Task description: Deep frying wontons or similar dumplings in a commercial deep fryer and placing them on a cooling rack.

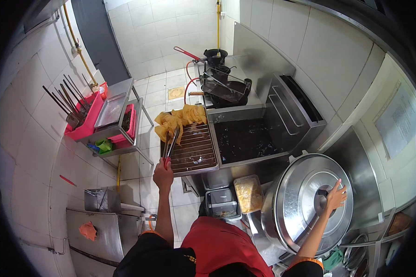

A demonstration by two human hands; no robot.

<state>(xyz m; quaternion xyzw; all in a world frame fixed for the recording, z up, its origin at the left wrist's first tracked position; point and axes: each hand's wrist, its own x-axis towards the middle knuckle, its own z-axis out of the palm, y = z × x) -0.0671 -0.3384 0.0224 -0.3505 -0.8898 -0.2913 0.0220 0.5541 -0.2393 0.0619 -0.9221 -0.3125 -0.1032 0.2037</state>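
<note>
My left hand [163, 175] grips red-handled metal tongs [172, 145]. The tongs' tips reach into golden-brown fried pieces, which look like crisp folded sheets [170, 124], at the far left of a wire rack. More such pieces [194, 114] lie along the rack's far end. The wire draining rack [194, 147] sits over a metal tray, its near half bare and greasy. My right hand [336, 198], fingers spread, is over the big round metal lid [298, 194], beside its dark knob [321, 200]. Whether the palm touches the knob is hidden.
A deep fryer with dark oil [246, 138] adjoins the rack. Beyond it are a wire frying basket [225, 86] and black pans. A plastic tub of yellow food [248, 194] stands before me, by a dark container [223, 204]. At left, a steel table [119, 100] holds pink bins.
</note>
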